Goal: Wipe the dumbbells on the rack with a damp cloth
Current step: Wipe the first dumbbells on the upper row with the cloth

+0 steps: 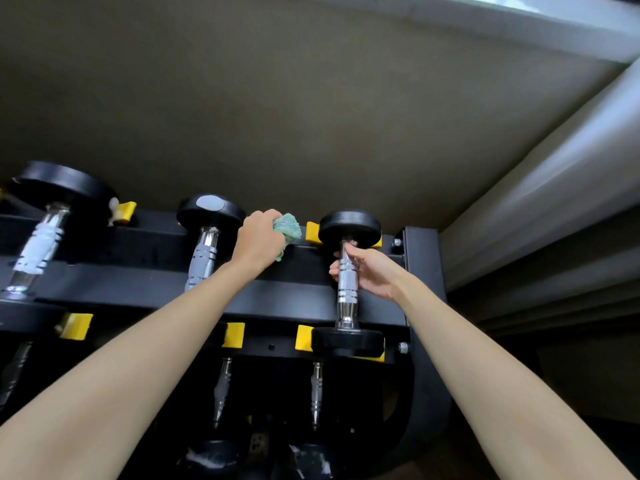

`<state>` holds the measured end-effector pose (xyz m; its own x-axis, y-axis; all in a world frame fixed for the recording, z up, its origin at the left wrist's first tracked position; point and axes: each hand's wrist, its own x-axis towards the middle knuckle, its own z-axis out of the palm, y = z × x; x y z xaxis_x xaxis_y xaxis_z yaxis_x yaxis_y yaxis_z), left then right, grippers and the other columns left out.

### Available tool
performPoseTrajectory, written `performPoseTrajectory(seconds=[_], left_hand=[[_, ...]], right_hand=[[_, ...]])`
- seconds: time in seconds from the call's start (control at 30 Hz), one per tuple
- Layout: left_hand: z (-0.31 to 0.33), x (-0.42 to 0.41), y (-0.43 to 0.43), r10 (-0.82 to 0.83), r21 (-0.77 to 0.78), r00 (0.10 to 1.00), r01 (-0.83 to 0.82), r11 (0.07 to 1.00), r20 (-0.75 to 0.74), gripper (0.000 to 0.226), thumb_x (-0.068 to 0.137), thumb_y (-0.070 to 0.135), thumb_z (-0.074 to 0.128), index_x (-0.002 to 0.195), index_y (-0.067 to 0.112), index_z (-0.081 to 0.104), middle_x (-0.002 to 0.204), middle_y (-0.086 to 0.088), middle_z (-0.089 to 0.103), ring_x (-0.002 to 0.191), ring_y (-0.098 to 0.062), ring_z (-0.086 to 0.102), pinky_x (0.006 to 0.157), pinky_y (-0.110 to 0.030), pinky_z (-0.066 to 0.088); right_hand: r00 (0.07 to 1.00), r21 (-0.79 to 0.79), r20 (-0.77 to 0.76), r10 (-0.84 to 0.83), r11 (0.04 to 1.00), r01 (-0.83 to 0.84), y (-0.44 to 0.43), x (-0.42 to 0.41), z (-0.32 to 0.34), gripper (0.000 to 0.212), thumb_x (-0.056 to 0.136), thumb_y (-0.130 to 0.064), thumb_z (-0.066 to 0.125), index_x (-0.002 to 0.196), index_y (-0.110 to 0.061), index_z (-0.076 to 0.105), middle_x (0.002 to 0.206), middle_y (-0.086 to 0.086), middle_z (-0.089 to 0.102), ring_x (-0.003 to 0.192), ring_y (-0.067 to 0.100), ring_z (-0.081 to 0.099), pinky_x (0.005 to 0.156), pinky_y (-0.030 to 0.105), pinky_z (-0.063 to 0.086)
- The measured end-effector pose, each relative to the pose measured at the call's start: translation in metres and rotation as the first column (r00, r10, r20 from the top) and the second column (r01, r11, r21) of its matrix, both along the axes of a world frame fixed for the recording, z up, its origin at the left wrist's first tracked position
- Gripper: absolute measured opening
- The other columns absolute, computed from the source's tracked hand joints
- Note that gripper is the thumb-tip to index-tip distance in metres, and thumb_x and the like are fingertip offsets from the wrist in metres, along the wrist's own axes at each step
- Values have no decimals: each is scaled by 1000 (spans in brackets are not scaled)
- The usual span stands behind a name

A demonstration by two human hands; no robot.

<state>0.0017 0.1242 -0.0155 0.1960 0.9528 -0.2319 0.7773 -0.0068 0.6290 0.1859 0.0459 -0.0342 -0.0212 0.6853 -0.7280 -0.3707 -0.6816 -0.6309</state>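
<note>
Two hands up on the rack (242, 299). Left hand (260, 241) fingers curled tight, bunching green cloth (286, 227), which sticks out past the fingertips, between middle dumbbell (207, 233) and right one. Right hand (369, 271) fingers wrapped around chrome handle of rightmost dumbbell (348, 278), just below its far head.

A plain beige wall (277, 98) fills the upper view. At the top right runs a white window ledge (519, 19). Pale curtain folds (536, 209) hang down the right side, close beside it, with dark floor (571, 393) below them.
</note>
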Motion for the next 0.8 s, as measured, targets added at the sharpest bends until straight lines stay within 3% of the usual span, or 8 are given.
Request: performPoseTrajectory(seconds=[0.1, 0.23, 0.33, 0.57, 0.67, 0.8], left_hand=[[0, 1, -13, -2, -111, 998, 10, 994, 68, 28, 77, 2, 57, 103, 11, 65, 95, -5, 59, 91, -26, 53, 73, -27, 39], [-4, 14, -31, -97, -149, 989, 113, 982, 108, 32, 77, 7, 61, 108, 13, 66, 108, -11, 66, 108, -30, 54, 87, -33, 44], [-1, 34, -36, -99, -103, 986, 113, 988, 132, 30, 81, 7, 58, 110, 11, 65, 110, -13, 65, 111, -30, 50, 86, -32, 41], [-1, 46, -52, -172, 81, 966, 159, 984, 195, 32, 86, 3, 52, 115, 12, 63, 109, -8, 61, 106, -26, 52, 84, -29, 37], [3, 53, -51, -340, 176, 925, 311, 934, 170, 38, 86, -3, 50, 120, 10, 62, 117, -10, 56, 111, -25, 51, 88, -26, 35], [12, 73, -60, -667, 118, 739, 673, 730, -95, 45, 86, -4, 46, 125, 14, 59, 122, -11, 52, 111, -32, 49, 91, -35, 38]], right_hand=[[994, 12, 100, 52, 999, -53, -8, 0, -1, 28, 100, -34, 39, 101, -11, 55, 90, 12, 67, 84, 20, 66, 79, 32, 51], [983, -22, 184, 16, 1000, -12, -33, 10, -9, 30, 100, -31, 39, 108, -9, 57, 94, 8, 65, 91, 21, 62, 89, 33, 49], [973, -34, 219, -69, 996, 78, -53, 19, -16, 28, 100, -26, 41, 116, -8, 55, 114, 16, 59, 107, 26, 57, 96, 35, 45], [977, 61, 204, -66, 997, 55, -59, 16, -7, 27, 101, -16, 37, 121, -17, 55, 117, 15, 61, 102, 24, 62, 93, 35, 47], [983, 93, 179, -48, 995, 32, -57, 10, -1, 37, 99, -9, 37, 127, -29, 50, 108, 7, 66, 99, 22, 64, 95, 37, 47], [988, 36, 62, -142, 990, 140, -65, 9, 5, 36, 100, -8, 30, 129, -8, 50, 101, 9, 65, 93, 21, 62, 84, 34, 47]])
